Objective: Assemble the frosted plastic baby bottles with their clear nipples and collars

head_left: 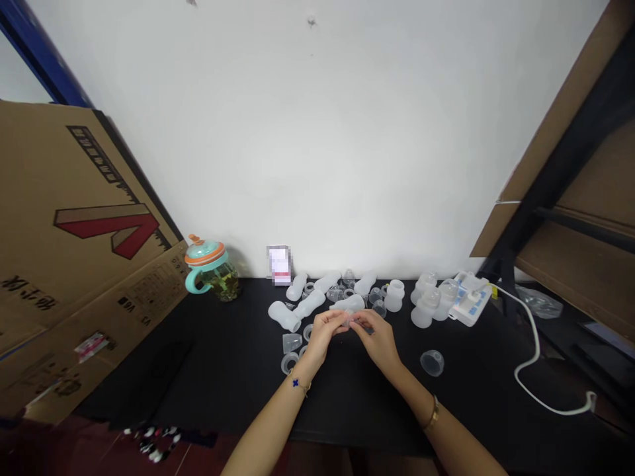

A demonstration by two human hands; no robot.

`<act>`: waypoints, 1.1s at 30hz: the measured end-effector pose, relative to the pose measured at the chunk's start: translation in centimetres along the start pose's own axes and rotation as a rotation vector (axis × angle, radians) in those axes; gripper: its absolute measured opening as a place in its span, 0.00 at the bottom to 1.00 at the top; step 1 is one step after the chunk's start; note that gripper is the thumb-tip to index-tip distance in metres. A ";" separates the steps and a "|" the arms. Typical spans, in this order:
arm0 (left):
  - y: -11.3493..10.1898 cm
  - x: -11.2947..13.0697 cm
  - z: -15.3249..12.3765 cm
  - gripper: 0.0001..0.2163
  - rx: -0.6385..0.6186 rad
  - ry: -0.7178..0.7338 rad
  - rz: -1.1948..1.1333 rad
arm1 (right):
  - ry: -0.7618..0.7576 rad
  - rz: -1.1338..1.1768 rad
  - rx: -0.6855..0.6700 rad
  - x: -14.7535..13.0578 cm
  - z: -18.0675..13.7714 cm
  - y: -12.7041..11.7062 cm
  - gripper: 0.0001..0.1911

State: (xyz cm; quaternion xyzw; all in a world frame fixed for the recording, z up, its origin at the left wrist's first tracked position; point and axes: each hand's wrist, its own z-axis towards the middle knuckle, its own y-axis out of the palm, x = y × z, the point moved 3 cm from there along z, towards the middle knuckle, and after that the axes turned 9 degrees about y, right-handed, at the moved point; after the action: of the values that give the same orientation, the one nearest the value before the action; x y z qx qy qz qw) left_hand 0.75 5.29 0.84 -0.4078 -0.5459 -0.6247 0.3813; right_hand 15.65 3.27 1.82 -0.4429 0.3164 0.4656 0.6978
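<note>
Above the front middle of the black table, my left hand (325, 328) and my right hand (377, 336) meet fingertip to fingertip. Both pinch a small translucent bottle part (349, 319), mostly covered by the fingers, so its exact kind is hard to make out. Just behind them lies a frosted white bottle body (353, 303). Several more such bodies are scattered behind and to the left, one of them (284, 317) on its side. A clear dome cap (292, 342) and a ring collar (290, 362) lie left of my left wrist.
Capped bottles (422, 312) stand at the right beside a white power strip (469, 301) with a trailing white cable (533, 344). A loose clear cap (432, 363) lies nearer. A teal-lidded glass jug (212, 270) and a large cardboard box (84, 264) are at the left.
</note>
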 end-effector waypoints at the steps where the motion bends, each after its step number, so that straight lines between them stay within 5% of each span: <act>1: 0.0 0.0 0.0 0.17 -0.002 -0.002 0.004 | -0.009 -0.005 0.001 0.0 0.0 0.0 0.05; 13: -0.1 0.0 0.0 0.17 0.017 -0.014 -0.017 | -0.030 -0.057 0.004 -0.5 -0.2 -0.1 0.07; 21: 0.2 0.3 -0.1 0.13 0.022 0.014 -0.090 | 0.102 0.002 0.086 0.4 -0.1 0.1 0.13; 33: -0.3 -0.1 0.1 0.14 0.046 0.001 0.005 | 0.018 0.040 0.035 -0.1 -0.1 -0.1 0.10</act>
State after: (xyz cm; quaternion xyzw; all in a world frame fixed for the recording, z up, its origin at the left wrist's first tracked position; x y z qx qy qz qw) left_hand 0.53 5.45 0.66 -0.4000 -0.5591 -0.6112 0.3922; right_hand 15.72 3.12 1.94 -0.4283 0.3394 0.4698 0.6933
